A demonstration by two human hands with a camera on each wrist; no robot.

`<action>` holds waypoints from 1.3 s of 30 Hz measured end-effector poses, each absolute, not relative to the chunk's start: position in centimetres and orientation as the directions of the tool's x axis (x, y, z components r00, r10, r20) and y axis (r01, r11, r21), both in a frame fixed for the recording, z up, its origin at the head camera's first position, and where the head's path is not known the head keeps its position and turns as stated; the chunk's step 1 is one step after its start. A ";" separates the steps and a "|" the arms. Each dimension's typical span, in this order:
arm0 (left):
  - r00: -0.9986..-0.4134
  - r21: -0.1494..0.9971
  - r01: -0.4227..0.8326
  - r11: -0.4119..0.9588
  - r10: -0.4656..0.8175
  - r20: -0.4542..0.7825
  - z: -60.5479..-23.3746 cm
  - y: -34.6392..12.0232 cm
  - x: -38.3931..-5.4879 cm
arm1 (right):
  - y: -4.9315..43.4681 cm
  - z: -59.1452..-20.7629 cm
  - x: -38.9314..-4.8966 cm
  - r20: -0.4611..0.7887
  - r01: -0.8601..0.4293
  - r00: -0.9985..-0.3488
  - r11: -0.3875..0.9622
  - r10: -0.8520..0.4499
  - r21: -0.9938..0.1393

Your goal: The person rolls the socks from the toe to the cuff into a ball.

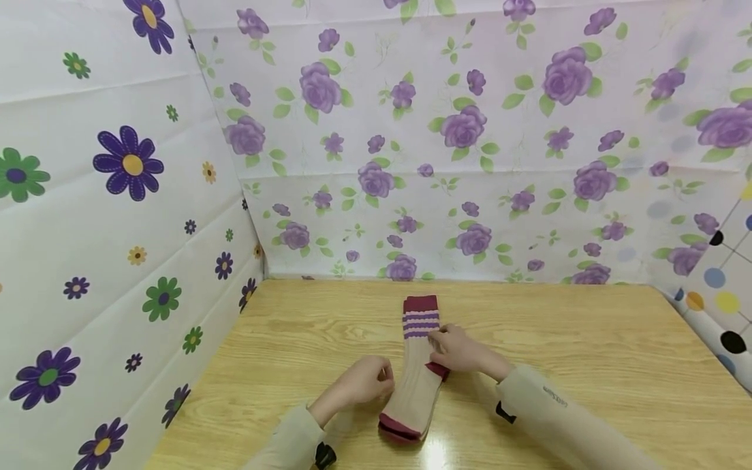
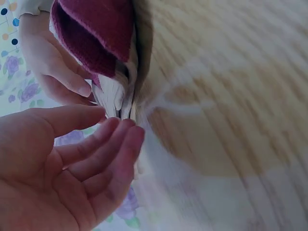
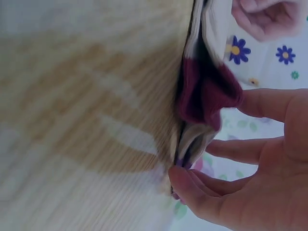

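Observation:
A pair of beige socks [image 1: 416,372] lies stacked on the wooden table, with maroon cuffs, heels and toes and purple stripes below the cuffs. Their cuffs point away and the toes toward me. My right hand [image 1: 461,350] touches the right edge of the socks between stripes and heel; its fingers look fairly straight in the right wrist view, the thumb at the maroon heel [image 3: 209,98]. Just left of the socks is my left hand [image 1: 365,380], fingers loosely bent and holding nothing. The left wrist view shows its fingertips close to the layered sock edge, below the maroon toes [image 2: 96,36].
The light wooden table [image 1: 587,339] extends to both sides of the socks. Behind it hangs a white sheet with purple roses [image 1: 464,127], and a daisy-patterned sheet [image 1: 194,287] borders the left. A dotted sheet [image 1: 719,307] stands at the right.

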State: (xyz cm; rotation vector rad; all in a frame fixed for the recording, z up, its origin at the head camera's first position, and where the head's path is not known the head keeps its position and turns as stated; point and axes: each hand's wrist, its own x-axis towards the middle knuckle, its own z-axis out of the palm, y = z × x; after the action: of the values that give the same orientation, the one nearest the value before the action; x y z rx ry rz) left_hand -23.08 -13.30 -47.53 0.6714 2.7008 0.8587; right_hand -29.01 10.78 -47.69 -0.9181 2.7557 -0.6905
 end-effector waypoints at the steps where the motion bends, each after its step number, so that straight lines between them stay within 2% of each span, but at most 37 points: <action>1: -0.867 0.583 0.372 0.722 0.495 -0.060 -47.5 -13.2 -23.1 | 10.8 -47.7 -28.7 0.019 -0.550 -0.792 0.700 -0.610 -0.456; 5: -0.827 0.560 0.460 0.689 0.562 -0.013 -47.3 -13.0 -23.1 | 10.8 -47.8 -27.8 0.132 -0.655 -0.736 0.650 -0.664 -0.385; 10: -0.770 0.562 0.519 0.645 0.638 -0.021 -47.4 -12.7 -22.9 | 10.7 -48.1 -26.9 0.241 -0.742 -0.667 0.603 -0.705 -0.293; 15: -0.776 0.523 0.528 0.669 0.631 -0.024 -47.6 -12.6 -22.7 | 10.6 -48.1 -25.9 0.235 -0.726 -0.687 0.632 -0.688 -0.271; 20: -0.778 0.490 0.548 0.677 0.628 0.003 -47.5 -12.6 -22.5 | 10.3 -48.0 -24.9 0.288 -0.735 -0.677 0.635 -0.677 -0.237; 25: -0.769 0.516 0.549 0.657 0.640 0.004 -47.3 -12.9 -22.2 | 9.8 -47.8 -24.1 0.310 -0.739 -0.674 0.609 -0.671 -0.288; 29: -0.755 0.553 0.546 0.629 0.655 0.000 -47.2 -13.1 -21.8 | 9.6 -47.7 -23.6 0.281 -0.714 -0.698 0.612 -0.659 -0.340; 33: -0.739 0.575 0.551 0.605 0.674 -0.002 -46.9 -13.3 -21.5 | 9.4 -47.5 -23.1 0.255 -0.714 -0.694 0.599 -0.673 -0.363; 39: -0.718 0.721 0.459 0.519 0.695 -0.043 -47.3 -13.8 -21.1 | 9.3 -47.0 -22.3 0.191 -0.723 -0.668 0.565 -0.719 -0.398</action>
State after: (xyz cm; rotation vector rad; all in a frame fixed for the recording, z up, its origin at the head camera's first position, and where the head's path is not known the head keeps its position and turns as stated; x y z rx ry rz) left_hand -21.08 -13.81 -47.28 0.9602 2.4366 1.0150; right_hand -22.28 9.29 -46.99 -1.2831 2.7857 -0.7142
